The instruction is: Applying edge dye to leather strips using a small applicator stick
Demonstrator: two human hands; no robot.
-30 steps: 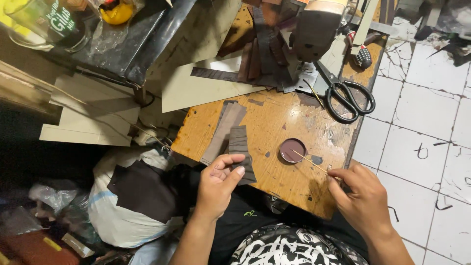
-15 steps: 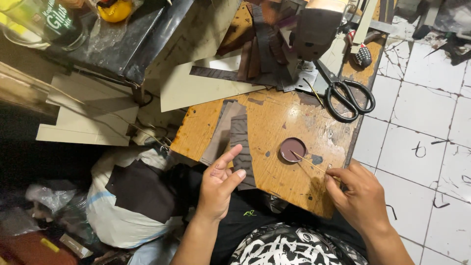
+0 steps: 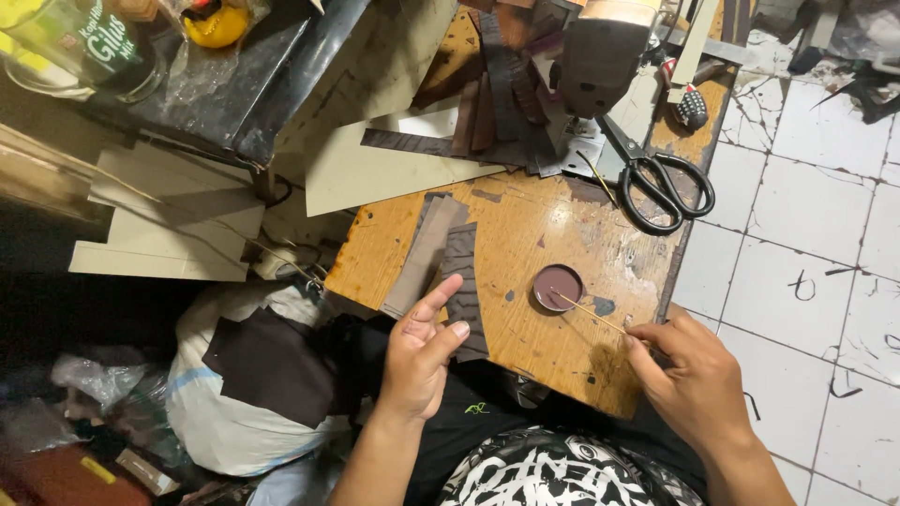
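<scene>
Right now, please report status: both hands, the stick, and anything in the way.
Left hand open, fingers on dark leather strip. Right hand pinching thin stick, tip in small round dish. Black scissors lie beyond, apart.

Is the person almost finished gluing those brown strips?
Probably not. Many brown strips are heaped by the sewing machine, apparently handled already. Right now the right hand dips a thin stick into the small round dish, while the left hand touches two strips on the wooden table. Those two look unglued.
</scene>
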